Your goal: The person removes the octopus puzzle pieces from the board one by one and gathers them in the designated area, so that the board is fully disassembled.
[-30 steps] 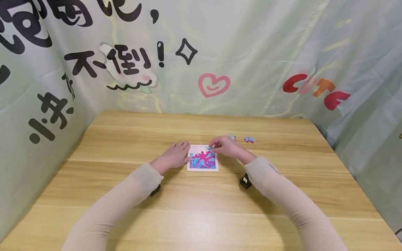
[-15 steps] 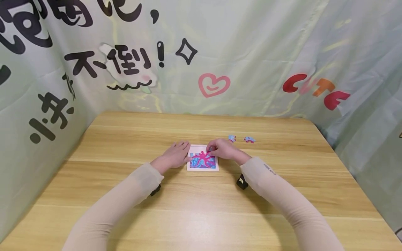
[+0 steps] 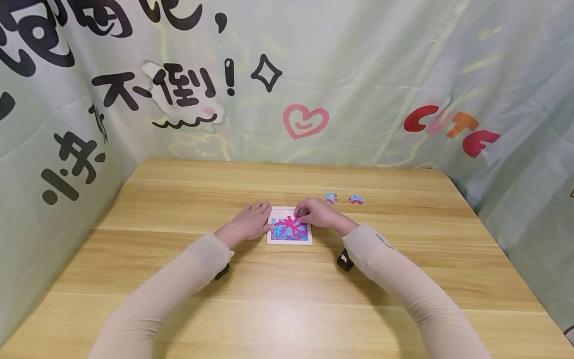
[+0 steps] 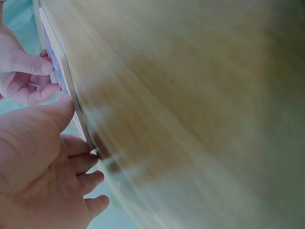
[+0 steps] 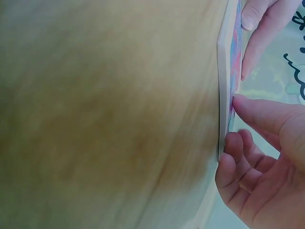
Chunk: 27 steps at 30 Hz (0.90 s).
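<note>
In the head view, a white puzzle tray (image 3: 290,243) lies mid-table, its lower part filled with a pink octopus jigsaw (image 3: 290,229) on blue. My left hand (image 3: 250,222) rests flat along the tray's left side, thumb over the rim. In the left wrist view its fingers reach past the tray's edge (image 4: 71,88). My right hand (image 3: 322,213) bends over the tray's upper right, thumb and fingers pinching a jigsaw piece mostly hidden behind them. From the right wrist, the right thumb (image 5: 255,109) shows close against the picture surface (image 5: 234,62).
Two loose jigsaw pieces, one blue and pink (image 3: 331,198) and another (image 3: 356,200), lie on the wooden table (image 3: 287,299) beyond my right hand. A printed cloth (image 3: 358,75) hangs behind the table and along its sides.
My right hand has come slightly down and left over the tray with its piece, uncovering a loose piece behind it, then held still. The left hand has stayed in place.
</note>
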Each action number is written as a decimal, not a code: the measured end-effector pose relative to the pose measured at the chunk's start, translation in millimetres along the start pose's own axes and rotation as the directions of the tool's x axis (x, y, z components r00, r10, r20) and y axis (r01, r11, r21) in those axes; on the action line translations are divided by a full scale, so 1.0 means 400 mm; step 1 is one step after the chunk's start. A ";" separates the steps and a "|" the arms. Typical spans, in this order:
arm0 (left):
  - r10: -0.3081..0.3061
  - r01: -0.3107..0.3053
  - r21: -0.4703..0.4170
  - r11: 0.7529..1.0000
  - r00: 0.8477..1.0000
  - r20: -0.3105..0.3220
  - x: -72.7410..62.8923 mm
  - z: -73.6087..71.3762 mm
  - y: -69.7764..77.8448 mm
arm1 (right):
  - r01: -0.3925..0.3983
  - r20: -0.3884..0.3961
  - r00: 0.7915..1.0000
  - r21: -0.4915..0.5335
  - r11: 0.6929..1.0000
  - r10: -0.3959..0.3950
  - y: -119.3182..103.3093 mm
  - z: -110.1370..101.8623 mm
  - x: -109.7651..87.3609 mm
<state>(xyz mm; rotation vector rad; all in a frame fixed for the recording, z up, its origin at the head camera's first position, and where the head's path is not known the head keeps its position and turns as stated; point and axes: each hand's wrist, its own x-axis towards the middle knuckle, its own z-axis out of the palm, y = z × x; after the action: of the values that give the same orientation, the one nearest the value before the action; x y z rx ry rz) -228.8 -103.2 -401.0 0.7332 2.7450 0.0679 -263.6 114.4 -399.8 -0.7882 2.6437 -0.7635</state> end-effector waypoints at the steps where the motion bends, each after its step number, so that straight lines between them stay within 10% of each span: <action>1: 0.000 0.000 0.000 1.000 1.000 0.001 0.000 0.000 0.000 | 0.000 -0.006 1.000 -0.007 1.000 0.000 -0.001 0.000 -0.001; 15: -0.009 0.009 0.007 1.000 1.000 0.008 0.005 0.002 -0.001 | -0.031 -0.066 0.997 -0.038 0.999 0.029 0.000 -0.004 -0.001; 27: -0.003 0.003 0.010 1.000 1.000 0.009 0.002 -0.001 0.000 | -0.037 -0.080 0.996 0.164 0.986 0.050 0.018 -0.019 -0.009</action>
<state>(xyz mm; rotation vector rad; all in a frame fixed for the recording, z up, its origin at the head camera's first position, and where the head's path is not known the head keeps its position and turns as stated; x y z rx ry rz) -229.4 -102.8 -400.7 0.7301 2.7401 0.0506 -266.7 124.7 -397.4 -0.6664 2.6195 -1.0063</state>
